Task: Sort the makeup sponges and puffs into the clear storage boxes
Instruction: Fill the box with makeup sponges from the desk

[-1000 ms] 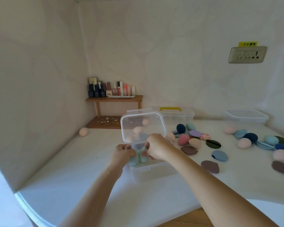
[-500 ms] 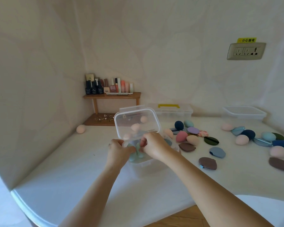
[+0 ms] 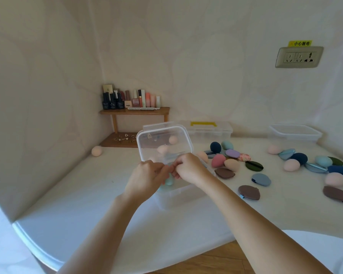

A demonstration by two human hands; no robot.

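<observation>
A clear storage box [image 3: 178, 196] stands on the white table in front of me, with teal sponges [image 3: 169, 180] inside. Its clear lid [image 3: 162, 143] is tilted up over the box, and peach sponges show through it. My left hand [image 3: 147, 177] and my right hand [image 3: 190, 167] meet at the lid's near edge, fingers curled and pinching it. Loose sponges and puffs lie to the right, among them a pink sponge [image 3: 218, 160] and a brown puff [image 3: 249, 192].
A peach sponge [image 3: 96, 150] lies alone near the left wall. A closed clear box with a yellow handle [image 3: 208, 129] and an open clear box [image 3: 295, 133] stand at the back. A wooden shelf [image 3: 135, 111] with cosmetics fills the corner.
My two hands have drawn closer together at the lid's near edge. The lid stays tilted up over the box.
</observation>
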